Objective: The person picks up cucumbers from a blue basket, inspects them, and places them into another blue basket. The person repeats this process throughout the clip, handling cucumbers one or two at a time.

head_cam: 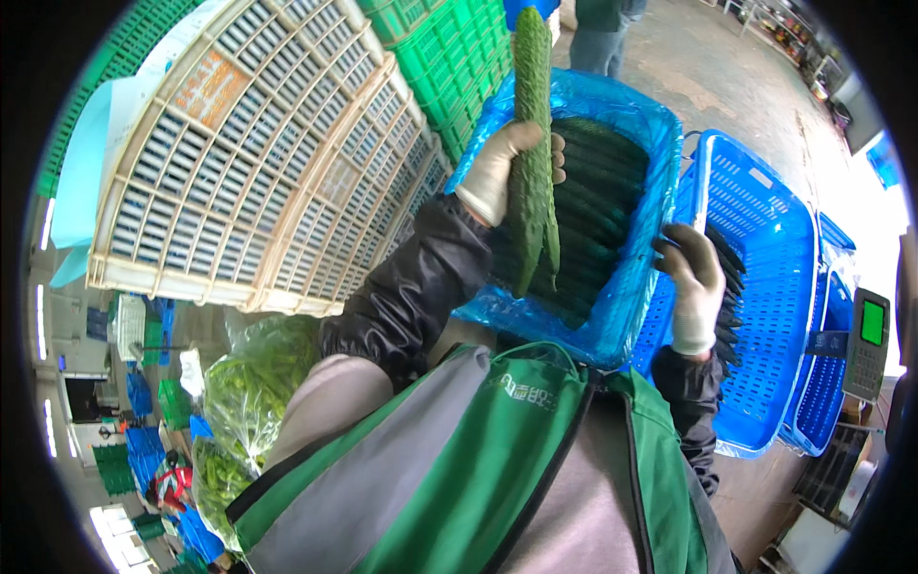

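My left hand (496, 172), in a pale knit glove, grips a long bumpy green cucumber (532, 79) upright in the picture. A thinner one (552, 247) lies alongside it in the same grasp. Both are held above a crate lined with blue plastic film (624, 93). Rows of dark green cucumbers (602, 179) lie side by side in that crate. My right hand (694, 280), in a glove with darkened fingers, is at the crate's right rim. Its fingers are apart and loosely bent, with the tips close to the film; whether they touch it is unclear.
Right of the lined crate stands a blue plastic basket (767, 287) with more dark cucumbers (728, 308). Beyond it is a scale display (869, 330). White crates (287, 158) and green crates (459, 64) rise at left, above bagged green vegetables (251, 387). A person (599, 39) stands ahead.
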### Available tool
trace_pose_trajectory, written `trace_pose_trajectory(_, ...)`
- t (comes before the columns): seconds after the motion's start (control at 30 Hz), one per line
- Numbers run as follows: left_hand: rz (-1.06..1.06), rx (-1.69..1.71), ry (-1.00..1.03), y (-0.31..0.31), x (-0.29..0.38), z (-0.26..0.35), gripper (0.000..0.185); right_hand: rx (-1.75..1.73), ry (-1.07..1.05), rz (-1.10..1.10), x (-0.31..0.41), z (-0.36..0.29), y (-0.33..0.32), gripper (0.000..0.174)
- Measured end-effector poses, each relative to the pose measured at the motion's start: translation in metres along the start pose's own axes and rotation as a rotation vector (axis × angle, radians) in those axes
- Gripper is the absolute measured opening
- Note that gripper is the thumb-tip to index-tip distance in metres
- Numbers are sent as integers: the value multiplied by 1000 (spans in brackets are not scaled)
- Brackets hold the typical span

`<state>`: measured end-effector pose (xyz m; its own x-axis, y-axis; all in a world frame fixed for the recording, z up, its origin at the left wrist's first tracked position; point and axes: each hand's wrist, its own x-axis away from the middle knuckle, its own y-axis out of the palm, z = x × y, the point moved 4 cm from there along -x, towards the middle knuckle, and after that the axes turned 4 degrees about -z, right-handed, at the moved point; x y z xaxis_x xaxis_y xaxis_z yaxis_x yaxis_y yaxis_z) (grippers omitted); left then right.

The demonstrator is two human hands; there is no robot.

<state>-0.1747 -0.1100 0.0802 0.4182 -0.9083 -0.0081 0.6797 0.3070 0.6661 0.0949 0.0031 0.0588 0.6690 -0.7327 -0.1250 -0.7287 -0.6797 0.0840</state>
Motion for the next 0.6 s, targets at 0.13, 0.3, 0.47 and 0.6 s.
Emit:
trace_pose_trajectory(0.13, 67, -516, 301, 34, -11, -23, 54, -229, -10, -196, -33, -29, 75, 71)
trace_pose_trajectory(0.3, 330, -1289, 484, 63, -12, -48, 75, -562, 41, -205, -80, -10, 87, 62)
trace_pose_trajectory(0.47, 99, -1486, 489, 73, -6, -53, 83, -628, -16, -68, -87, 19, 71, 36)
trace_pose_trajectory(0.6, -107, -1524, 536, 79, -1, -37, 73, -642, -33, -75, -93, 15, 62, 45)
